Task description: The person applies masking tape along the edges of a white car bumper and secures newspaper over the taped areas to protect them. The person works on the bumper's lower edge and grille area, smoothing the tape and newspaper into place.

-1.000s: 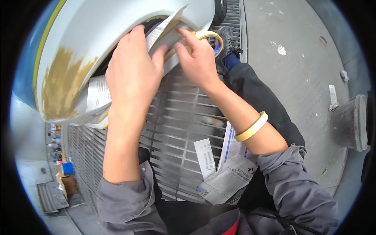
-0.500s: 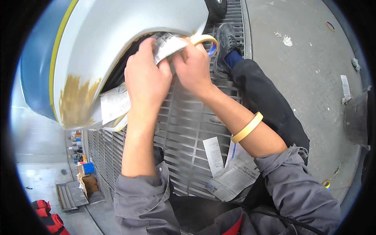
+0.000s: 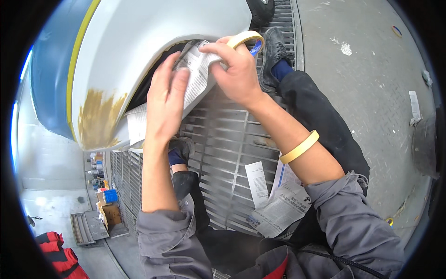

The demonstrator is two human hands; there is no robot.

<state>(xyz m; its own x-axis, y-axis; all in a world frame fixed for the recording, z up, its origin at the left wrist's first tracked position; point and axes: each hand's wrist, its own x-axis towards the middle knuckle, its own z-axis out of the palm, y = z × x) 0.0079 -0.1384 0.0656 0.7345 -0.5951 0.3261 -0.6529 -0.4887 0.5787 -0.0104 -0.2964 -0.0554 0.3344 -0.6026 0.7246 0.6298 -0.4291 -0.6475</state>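
A sheet of newspaper (image 3: 197,74) lies over the edge of a dark wheel-arch opening in a white car body panel (image 3: 176,21). My right hand (image 3: 239,74) is closed around a roll of masking tape (image 3: 249,37), its index finger resting on the top of the sheet. Beside the sheet's left side is my left hand (image 3: 163,100), fingers apart and nothing gripped; whether it touches the paper I cannot tell. Another piece of paper (image 3: 136,124) sticks out at the lower end of the arch. A second tape roll (image 3: 299,147) circles my right forearm.
Below the panel lies a metal floor grating (image 3: 223,149), with newspaper sheets (image 3: 281,209) and a white slip (image 3: 256,183) near my legs. My shoe (image 3: 275,58) rests at the grating's right edge. Cans and a cardboard box (image 3: 110,215) stand at left; a grey bin (image 3: 425,146) at right.
The newspaper has spread out lower along the arch. My left hand has opened and come away from its top. My right hand keeps the tape roll near the arch's upper end.
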